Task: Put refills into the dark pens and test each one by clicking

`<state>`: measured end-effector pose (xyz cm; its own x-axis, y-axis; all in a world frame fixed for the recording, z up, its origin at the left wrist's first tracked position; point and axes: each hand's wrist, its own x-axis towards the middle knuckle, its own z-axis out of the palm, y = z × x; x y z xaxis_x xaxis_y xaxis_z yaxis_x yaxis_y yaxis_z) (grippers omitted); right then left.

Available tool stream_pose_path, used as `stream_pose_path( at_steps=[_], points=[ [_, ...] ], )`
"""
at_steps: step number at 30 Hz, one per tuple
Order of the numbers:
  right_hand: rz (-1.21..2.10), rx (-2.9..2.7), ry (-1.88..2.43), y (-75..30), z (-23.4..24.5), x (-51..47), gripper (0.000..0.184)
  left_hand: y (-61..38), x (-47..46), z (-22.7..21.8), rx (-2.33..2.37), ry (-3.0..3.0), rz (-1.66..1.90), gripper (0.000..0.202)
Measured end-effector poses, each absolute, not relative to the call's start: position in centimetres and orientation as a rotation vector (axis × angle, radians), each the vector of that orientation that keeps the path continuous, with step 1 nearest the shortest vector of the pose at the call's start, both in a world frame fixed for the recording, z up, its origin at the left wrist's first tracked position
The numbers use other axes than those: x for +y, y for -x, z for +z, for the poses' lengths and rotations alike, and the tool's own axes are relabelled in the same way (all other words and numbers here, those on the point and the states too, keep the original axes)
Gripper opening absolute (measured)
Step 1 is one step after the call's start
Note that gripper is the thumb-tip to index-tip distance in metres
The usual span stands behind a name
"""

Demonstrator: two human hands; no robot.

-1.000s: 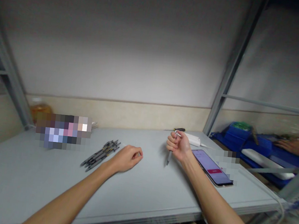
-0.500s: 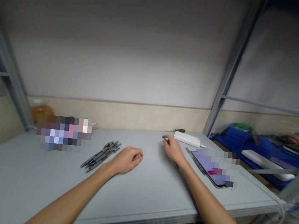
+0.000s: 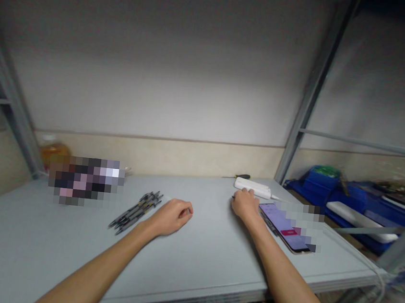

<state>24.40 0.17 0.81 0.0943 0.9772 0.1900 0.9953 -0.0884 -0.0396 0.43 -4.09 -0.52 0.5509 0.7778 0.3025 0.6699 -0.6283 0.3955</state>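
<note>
My left hand (image 3: 176,217) rests on the table with its fingers curled in and no object showing in them. Beside it, to the left, lies a bundle of dark grey pens (image 3: 136,210). My right hand (image 3: 245,204) is closed and palm down, just left of the phone. A small dark tip, seemingly of a pen (image 3: 233,197), pokes out at its left side; the fingers hide the rest. Close to that hand, another dark pen (image 3: 270,224) lies along the left edge of the phone (image 3: 281,225), whose screen is lit.
Behind my right hand are a white power strip (image 3: 252,187) and a screwdriver (image 3: 245,176). A blurred-out pile (image 3: 87,180) and an orange container (image 3: 56,151) stand at the back left. Metal posts (image 3: 303,104) frame the table (image 3: 183,270). Blue bins (image 3: 320,185) are beyond the right edge.
My right hand has moved right and slightly nearer, toward the phone and the pen beside it, and its fingers are lower. My left hand stays in place.
</note>
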Motion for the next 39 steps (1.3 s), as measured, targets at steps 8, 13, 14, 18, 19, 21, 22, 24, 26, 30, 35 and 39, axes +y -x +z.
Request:
stream_pose_path(
  at_steps=[8,13,14,18,19,21,22,24,26,30,35,39],
  points=[
    [-0.115,-1.876,2.364,-26.1,1.0,0.8,0.034,-0.4,-4.1,-0.5,1.206,-2.567,0.663,0.018],
    [-0.102,-1.834,2.391,-26.1,1.0,0.7,0.035,-0.4,-4.1,-0.4,1.202,-2.565,0.664,0.018],
    [-0.101,-1.824,2.391,-26.1,1.1,0.6,0.035,-0.4,-4.2,-0.4,1.203,-2.564,0.665,0.018],
    [-0.135,-1.827,2.322,-26.2,1.3,0.4,0.033,-0.5,-4.3,-0.3,1.209,-2.561,0.664,0.019],
    [-0.132,-1.84,2.294,-26.2,1.3,0.4,0.033,-0.5,-4.3,-0.3,1.21,-2.56,0.662,0.019],
    [-0.095,-1.874,2.238,-25.9,1.3,0.4,0.031,-0.5,-4.4,-0.2,1.211,-2.56,0.659,0.019],
    [-0.066,-1.893,2.215,-25.7,1.3,0.4,0.03,-0.5,-4.4,-0.2,1.212,-2.561,0.658,0.019],
    [-0.012,-1.932,2.187,-25.0,1.1,0.3,0.028,-0.5,-4.4,-0.2,1.217,-2.564,0.655,0.019],
    [-0.007,-1.987,2.163,-24.4,1.0,0.1,0.027,-0.5,-4.4,-0.2,1.229,-2.568,0.649,0.019],
    [-0.02,-2.026,2.146,-24.0,0.7,-0.1,0.028,-0.5,-4.3,0.0,1.323,-2.606,0.616,0.02],
    [-0.024,-1.986,2.191,-24.4,0.5,0.2,0.03,-0.1,-4.3,0.5,1.666,-2.693,0.516,0.02],
    [-0.012,-1.959,2.22,-24.3,0.7,0.1,0.03,0.5,-4.4,1.0,1.968,-2.662,0.36,0.023]
  ],
)
